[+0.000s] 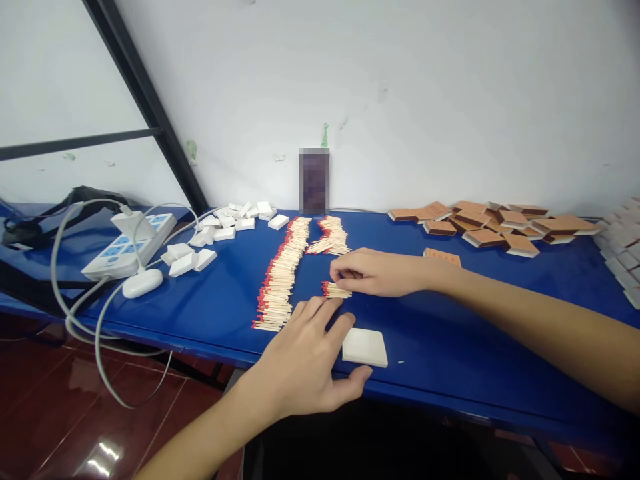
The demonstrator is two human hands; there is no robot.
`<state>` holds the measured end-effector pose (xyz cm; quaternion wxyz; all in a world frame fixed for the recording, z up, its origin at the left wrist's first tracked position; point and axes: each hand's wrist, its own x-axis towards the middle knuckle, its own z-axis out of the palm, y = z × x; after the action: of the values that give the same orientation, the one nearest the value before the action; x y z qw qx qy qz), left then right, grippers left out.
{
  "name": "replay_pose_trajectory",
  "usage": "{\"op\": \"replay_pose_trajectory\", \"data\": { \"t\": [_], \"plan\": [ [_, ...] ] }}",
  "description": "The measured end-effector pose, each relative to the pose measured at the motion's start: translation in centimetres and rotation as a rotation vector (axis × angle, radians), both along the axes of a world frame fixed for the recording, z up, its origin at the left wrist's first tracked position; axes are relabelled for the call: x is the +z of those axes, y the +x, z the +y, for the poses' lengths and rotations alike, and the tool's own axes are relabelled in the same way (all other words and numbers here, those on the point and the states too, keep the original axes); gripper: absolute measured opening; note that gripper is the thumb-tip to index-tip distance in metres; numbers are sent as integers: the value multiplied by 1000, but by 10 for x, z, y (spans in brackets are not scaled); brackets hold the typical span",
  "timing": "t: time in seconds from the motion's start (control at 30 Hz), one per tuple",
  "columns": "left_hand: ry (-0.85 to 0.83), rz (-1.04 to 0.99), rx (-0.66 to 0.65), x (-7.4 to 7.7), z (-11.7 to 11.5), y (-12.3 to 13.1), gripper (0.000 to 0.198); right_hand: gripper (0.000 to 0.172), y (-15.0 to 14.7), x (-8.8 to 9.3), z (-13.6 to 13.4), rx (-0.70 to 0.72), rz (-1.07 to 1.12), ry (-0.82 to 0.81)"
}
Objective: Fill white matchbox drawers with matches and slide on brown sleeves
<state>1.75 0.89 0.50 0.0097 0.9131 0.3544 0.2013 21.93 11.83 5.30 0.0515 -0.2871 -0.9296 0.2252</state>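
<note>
Small match bunch: lies on the blue bench (pixel 450 333); the bunch (pixel 336 289) sits between the hands, just left of the right grip and just beyond the left fingertips
Stick axis: the sticks run roughly left to right, red heads to the left, plain ends toward the right hand (pixel 373 272)
Nearer hand: the right, its curled fingers over the plain ends; the left hand (pixel 315 353) comes close from the near side, contact unclear
Right grip: thumb and fingers drawn in at the bunch; cannot tell whether they clamp it
Left grip: palm down, thumb and fingers spread apart; nothing held between them
White tray (pixel 365 347): near the bench edge, at the gap between left thumb and forefinger; nearer the left hand than the right
Long match row (pixel 281 273): left of the bunch, apart from it; its heads point left too
</note>
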Motion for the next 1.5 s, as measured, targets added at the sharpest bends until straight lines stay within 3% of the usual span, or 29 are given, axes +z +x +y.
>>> {"op": "replay_pose_trajectory", "data": {
  "t": [0.97,1.1,1.3,1.5],
  "plan": [
    [-21,19,6,1,0,0,46,18,0,2,1,94,21,15],
    [-12,13,7,0,-1,0,48,17,4,-3,8,-26,86,94],
    [1,-2,-20,3,-1,0,46,7,6,-25,29,-346,170,256],
    [9,20,-37,3,-1,0,38,5,-3,-38,36,-402,208,285]
  ]
}}
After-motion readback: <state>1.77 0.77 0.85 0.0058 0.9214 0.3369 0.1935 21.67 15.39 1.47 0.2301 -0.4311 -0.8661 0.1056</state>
